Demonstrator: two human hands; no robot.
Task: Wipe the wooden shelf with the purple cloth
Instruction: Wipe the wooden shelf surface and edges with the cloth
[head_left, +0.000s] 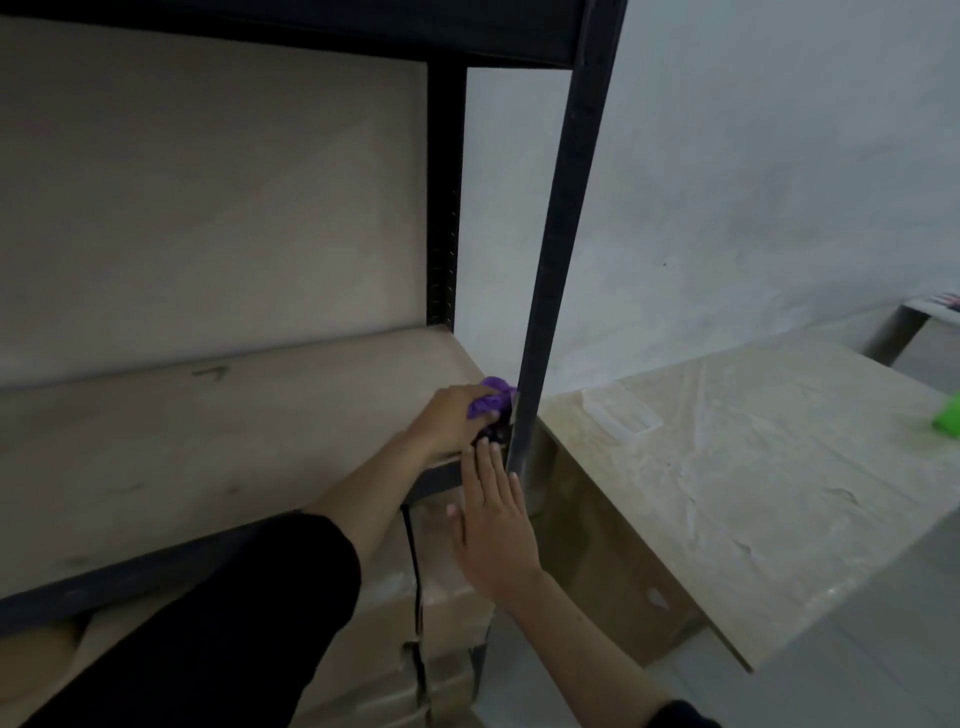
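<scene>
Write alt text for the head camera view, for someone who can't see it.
The left hand presses a bunched purple cloth into the right front corner of a wooden shelf, against a dark metal post. The right hand rests open below.

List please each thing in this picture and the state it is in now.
cloth: bunched, pressed on the shelf's right front corner
shelf: bare, faint marks
left hand: shut on the cloth
right hand: open, flat, fingertips at the shelf's front edge beside the post
boxes: stacked under the shelf, closed
</scene>
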